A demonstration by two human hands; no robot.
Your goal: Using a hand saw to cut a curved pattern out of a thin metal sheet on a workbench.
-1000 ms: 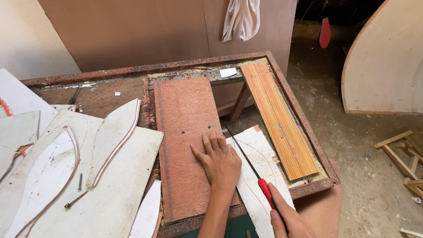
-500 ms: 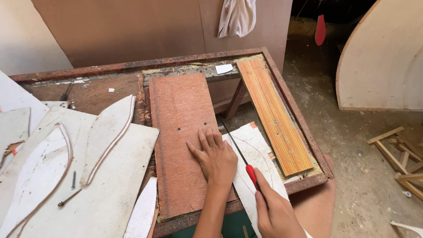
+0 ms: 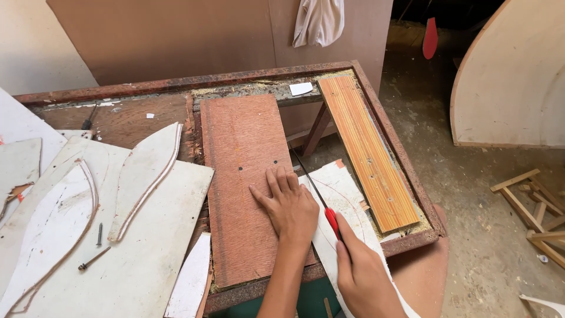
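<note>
White cut-out panels [image 3: 88, 235] with curved brown edges lie stacked at the left of the worktop [image 3: 176, 82], and two dark screws [image 3: 97, 247] rest on the near one. Right of them a reddish-brown board [image 3: 247, 153] runs from far to near, two small holes in its face. The left hand [image 3: 288, 206] lies flat on this board's near right part, fingers spread and pointing away — it presses down and grasps nothing. Just beside it on the right, a thin blade with a red handle [image 3: 331, 221] slants from the far left to the near right over a white curved sheet [image 3: 341, 194]; the right hand [image 3: 362, 277] has closed its grip round the handle, forefinger stretched along it. Farther right an orange striped plank [image 3: 368, 153] lies along the worktop's rusty right rim. Beyond that rim, on the dusty floor [image 3: 471, 176], stand a big curved pale panel [image 3: 518, 82] and — near right — some wooden slats [image 3: 535, 206].
</note>
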